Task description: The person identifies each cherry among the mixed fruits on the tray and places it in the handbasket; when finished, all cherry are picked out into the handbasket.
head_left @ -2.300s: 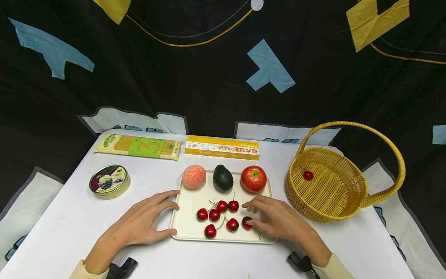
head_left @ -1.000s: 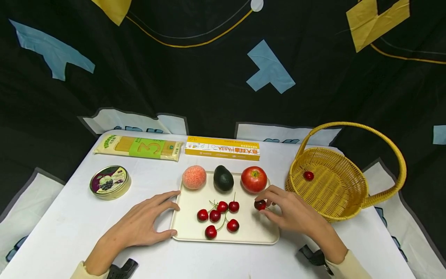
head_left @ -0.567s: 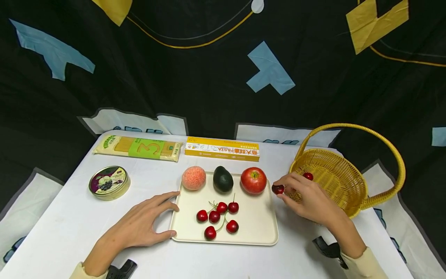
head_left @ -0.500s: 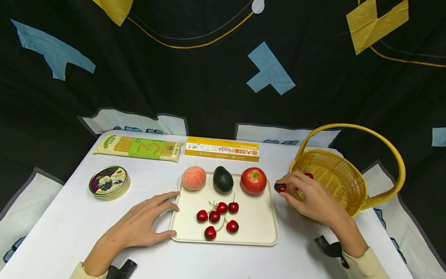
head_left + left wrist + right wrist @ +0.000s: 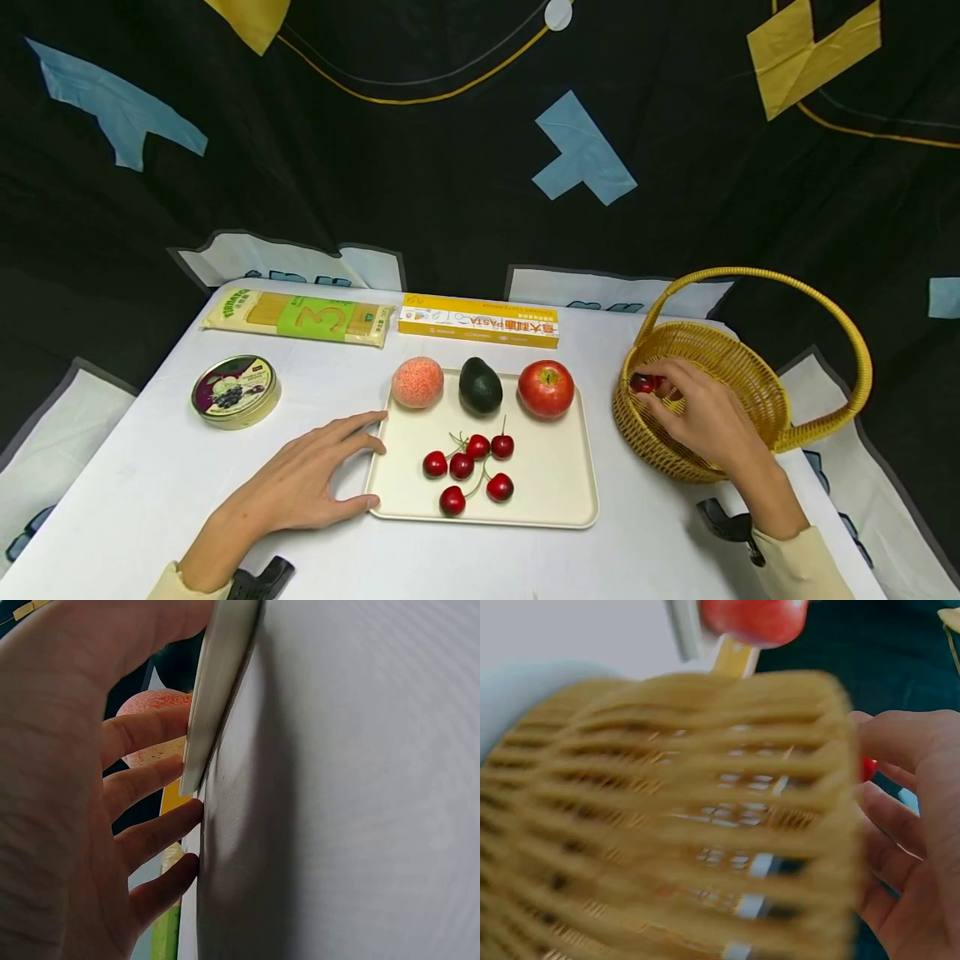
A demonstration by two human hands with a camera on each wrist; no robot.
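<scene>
My right hand (image 5: 705,412) pinches a dark red cherry (image 5: 642,382) between thumb and fingers, over the near-left rim of the yellow wicker basket (image 5: 637,442). A second cherry inside the basket shows just behind the held one, partly covered by the fingers. In the right wrist view the basket's woven wall (image 5: 667,825) hides most of the held cherry (image 5: 868,769). My left hand (image 5: 307,475) touches the left edge of the cream tray (image 5: 555,500), fingers spread. Several cherries (image 5: 461,465) with green stems lie on the tray, in front of a pinkish round fruit (image 5: 417,383), an avocado (image 5: 480,386) and a red apple (image 5: 546,389).
A pack of dry pasta (image 5: 300,317) and a yellow pasta box (image 5: 478,320) lie along the back of the white table (image 5: 315,558). A round tin (image 5: 236,392) stands at the left. The basket's tall handle (image 5: 832,312) arches over its right side.
My right hand picked the cherry up from the tray's right side and carried it right, past the tray edge, to the basket's opening. The left hand has stayed at the tray's edge.
</scene>
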